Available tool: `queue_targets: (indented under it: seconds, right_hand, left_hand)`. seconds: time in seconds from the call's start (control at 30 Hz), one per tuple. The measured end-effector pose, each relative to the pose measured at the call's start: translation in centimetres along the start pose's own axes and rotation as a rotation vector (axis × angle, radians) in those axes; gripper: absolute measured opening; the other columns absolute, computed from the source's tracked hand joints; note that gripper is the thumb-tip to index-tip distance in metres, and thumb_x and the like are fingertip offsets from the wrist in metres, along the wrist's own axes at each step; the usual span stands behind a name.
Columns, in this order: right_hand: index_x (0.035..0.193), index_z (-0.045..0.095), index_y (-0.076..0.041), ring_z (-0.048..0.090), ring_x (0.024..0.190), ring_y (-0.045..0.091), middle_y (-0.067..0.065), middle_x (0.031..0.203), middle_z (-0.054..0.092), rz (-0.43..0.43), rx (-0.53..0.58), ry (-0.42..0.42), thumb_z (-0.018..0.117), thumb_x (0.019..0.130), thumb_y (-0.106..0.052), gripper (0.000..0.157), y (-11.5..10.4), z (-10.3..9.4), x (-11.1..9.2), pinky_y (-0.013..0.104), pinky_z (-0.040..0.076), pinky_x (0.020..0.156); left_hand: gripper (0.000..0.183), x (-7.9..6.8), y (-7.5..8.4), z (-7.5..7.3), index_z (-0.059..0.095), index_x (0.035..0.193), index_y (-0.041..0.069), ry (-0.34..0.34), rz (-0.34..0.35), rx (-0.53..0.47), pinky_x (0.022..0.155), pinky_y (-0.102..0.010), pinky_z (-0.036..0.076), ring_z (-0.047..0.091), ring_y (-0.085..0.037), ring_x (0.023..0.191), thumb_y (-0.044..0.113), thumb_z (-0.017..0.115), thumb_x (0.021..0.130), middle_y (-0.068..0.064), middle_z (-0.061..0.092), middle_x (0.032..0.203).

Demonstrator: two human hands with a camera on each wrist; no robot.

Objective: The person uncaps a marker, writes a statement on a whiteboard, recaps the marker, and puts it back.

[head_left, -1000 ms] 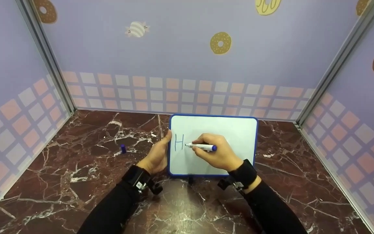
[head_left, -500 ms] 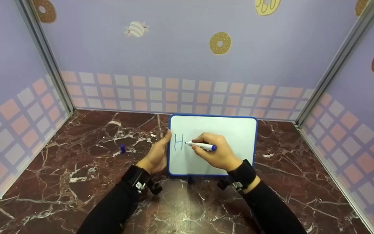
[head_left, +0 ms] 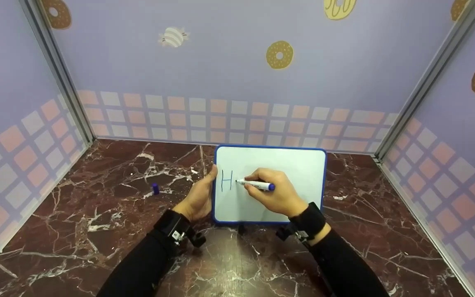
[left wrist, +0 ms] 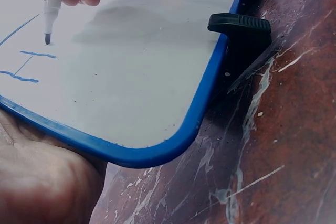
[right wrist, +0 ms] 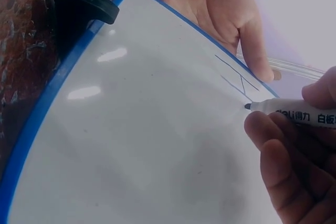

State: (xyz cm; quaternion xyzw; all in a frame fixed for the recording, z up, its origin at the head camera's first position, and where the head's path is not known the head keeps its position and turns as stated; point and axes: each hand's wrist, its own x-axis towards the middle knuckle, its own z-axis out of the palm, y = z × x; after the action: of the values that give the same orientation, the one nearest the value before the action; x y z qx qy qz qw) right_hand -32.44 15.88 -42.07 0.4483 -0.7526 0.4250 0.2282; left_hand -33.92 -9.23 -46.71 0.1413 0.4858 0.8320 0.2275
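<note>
A whiteboard (head_left: pixel 278 165) with a blue frame stands tilted on the table, a blue letter H (head_left: pixel 227 180) drawn near its left edge. My left hand (head_left: pixel 199 198) holds the board by that left edge; the thumb lies along the frame and the fingers are hidden behind it. Between thumb and fingers, my right hand (head_left: pixel 276 192) pinches a white whiteboard marker (head_left: pixel 258 185) with a blue end. In the right wrist view, the marker's dark tip (right wrist: pixel 248 106) is right at the board surface, just beside the H.
A blue marker cap (head_left: pixel 156 189) stands on the dark red marbled table (head_left: pixel 118 231), left of the board. Black supports (left wrist: pixel 241 27) grip the board's lower edge. Patterned panels (head_left: pixel 221 74) enclose the back and both sides.
The marker tip has shifted slightly upward beside the H, with the right hand barely moving. The left hand and the board have stayed in place.
</note>
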Motion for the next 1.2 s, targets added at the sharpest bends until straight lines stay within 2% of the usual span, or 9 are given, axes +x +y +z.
queue_targets:
  seconds: [0.47,0.67,0.83,1.2]
  right_hand:
    - [0.096,0.078,-0.006,0.062,0.067,0.013,0.004,0.092,0.081,0.053,-0.059,0.030,0.083,0.096,-0.001,0.007,-0.20,-0.74,0.06,0.026,0.050,0.060]
    - [0.096,0.078,-0.006,0.063,0.067,0.014,0.003,0.090,0.081,0.038,-0.073,0.042,0.083,0.095,-0.001,0.007,-0.31,-0.77,0.17,0.028,0.051,0.060]
    - [0.096,0.078,-0.005,0.063,0.067,0.014,0.003,0.089,0.080,0.038,-0.101,0.053,0.083,0.095,-0.001,0.006,-0.40,-0.80,0.17,0.029,0.051,0.060]
    - [0.099,0.079,-0.005,0.062,0.069,0.014,0.005,0.093,0.081,0.018,-0.107,0.067,0.081,0.097,0.000,0.006,-0.26,-0.54,0.21,0.027,0.050,0.061]
  left_hand:
    - [0.065,0.05,0.03,0.07,0.057,0.150,0.015,0.015,0.002,-0.013,0.096,-0.052,0.062,0.073,-0.032,0.113,0.067,0.041,0.115,-0.014,0.073,0.130]
    - [0.067,0.00,0.06,0.06,0.051,0.153,0.013,0.044,-0.006,-0.011,0.094,-0.052,0.063,0.073,-0.032,0.111,0.067,0.042,0.115,-0.015,0.072,0.129]
    - [0.065,0.05,0.01,0.00,0.057,0.152,0.016,0.019,-0.006,-0.005,0.095,-0.052,0.062,0.072,-0.032,0.112,0.068,0.040,0.115,-0.015,0.072,0.130]
    - [0.066,0.01,0.02,-0.02,0.060,0.148,0.016,0.014,-0.006,-0.004,0.096,-0.053,0.061,0.072,-0.032,0.113,0.069,0.039,0.114,-0.014,0.074,0.130]
